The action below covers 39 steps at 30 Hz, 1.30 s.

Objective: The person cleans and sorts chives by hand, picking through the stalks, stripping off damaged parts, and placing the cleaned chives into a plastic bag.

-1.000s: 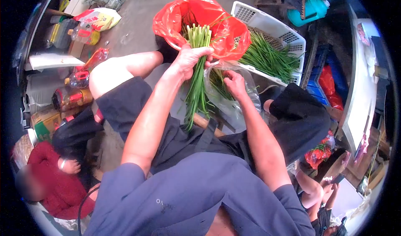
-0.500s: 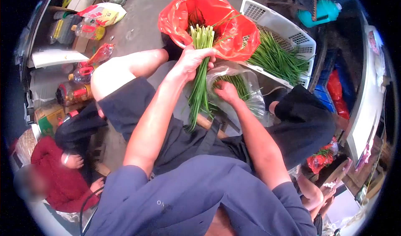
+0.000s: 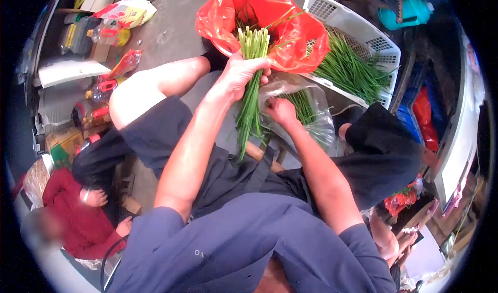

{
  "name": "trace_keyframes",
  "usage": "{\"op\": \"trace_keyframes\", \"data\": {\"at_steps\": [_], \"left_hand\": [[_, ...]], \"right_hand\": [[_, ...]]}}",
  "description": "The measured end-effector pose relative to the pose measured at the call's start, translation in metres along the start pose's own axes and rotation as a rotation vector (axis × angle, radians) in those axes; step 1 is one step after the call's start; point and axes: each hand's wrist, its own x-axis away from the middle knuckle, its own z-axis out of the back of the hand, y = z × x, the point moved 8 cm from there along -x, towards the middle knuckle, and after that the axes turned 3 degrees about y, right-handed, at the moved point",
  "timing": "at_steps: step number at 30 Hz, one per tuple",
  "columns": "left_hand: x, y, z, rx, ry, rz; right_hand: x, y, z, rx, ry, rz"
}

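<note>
My left hand (image 3: 239, 74) is wrapped round a bunch of green stalks (image 3: 250, 109), pale cut ends up and leaves hanging down. Right behind it stands an open red plastic bag (image 3: 303, 39) with some greens inside. My right hand (image 3: 280, 110) is closed at the mouth of a clear plastic bag (image 3: 322, 124) that holds more green stalks (image 3: 303, 106); its fingertips are partly hidden, and what they grip cannot be made out. A white plastic crate (image 3: 391, 59) with loose long greens (image 3: 348, 67) lies beyond, to the right.
A person in a dark red top (image 3: 78, 215) sits at the lower left, near several bottles (image 3: 110, 33). Another person's legs and hands (image 3: 404, 241) show at the lower right. A teal jug (image 3: 407, 13) is at the upper right, above a blue crate (image 3: 410, 109).
My right hand has moved left and slightly down at the clear bag, whose greens show more. My left hand still holds the bunch. The surroundings have shifted slightly in view.
</note>
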Motion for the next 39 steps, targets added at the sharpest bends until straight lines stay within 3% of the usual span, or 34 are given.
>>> {"op": "trace_keyframes", "data": {"at_steps": [4,12,15,16,20,27,38,39], "left_hand": [[0.001,0.001,-0.002,-0.004,-0.02,0.002],[0.006,0.012,-0.009,0.034,-0.053,-0.065],[0.003,0.008,-0.007,-0.007,-0.098,-0.056],[0.003,0.01,-0.008,-0.029,-0.106,-0.057],[0.018,0.021,-0.023,-0.071,-0.173,-0.102],[0.029,0.023,-0.046,-0.047,-0.368,-0.143],[0.024,0.015,-0.041,-0.066,-0.327,-0.113],[0.024,0.015,-0.041,-0.063,-0.33,-0.103]], "right_hand": [[0.002,-0.015,0.046,-0.037,0.078,-0.097],[0.007,-0.016,0.097,-0.3,0.215,0.012],[0.01,-0.052,0.146,-0.647,0.197,0.024],[0.012,-0.057,0.155,-0.817,0.137,-0.07],[0.027,-0.076,0.205,-1.007,0.248,-0.089],[0.027,-0.074,0.206,-1.107,0.302,-0.086],[0.027,-0.078,0.195,-1.074,0.366,-0.093],[0.028,-0.076,0.193,-1.183,0.374,-0.106]]}}
